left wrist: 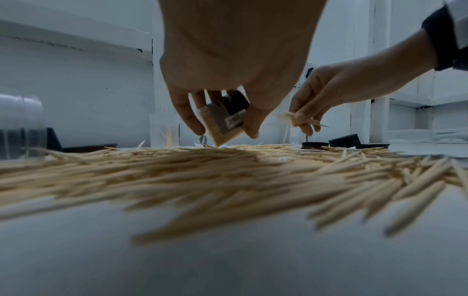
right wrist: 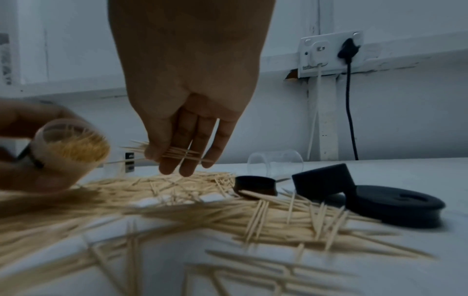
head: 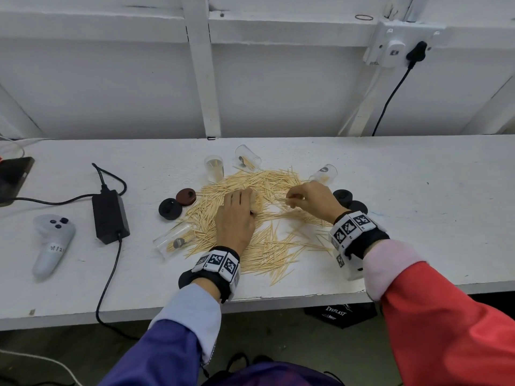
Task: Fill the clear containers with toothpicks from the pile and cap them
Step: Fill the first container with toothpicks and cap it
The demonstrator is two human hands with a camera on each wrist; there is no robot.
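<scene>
Hands over the toothpick pile (head: pixel 267 218).
Left hand (head: pixel 237 218) grips a tilted, half-full container (right wrist: pixel 73 148), mouth toward the right hand (head: pixel 312 200), which pinches level toothpicks (right wrist: pixel 174 155).

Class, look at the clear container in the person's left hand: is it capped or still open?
Open. The container gripped by the left hand shows an uncovered mouth packed with toothpick ends; no cap sits on it.

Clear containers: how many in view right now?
5: upright container behind the pile; tipped container right of it; right container lying beyond the right hand; near-left container lying at the pile's edge; held container in the left hand. None seems hidden.
</scene>
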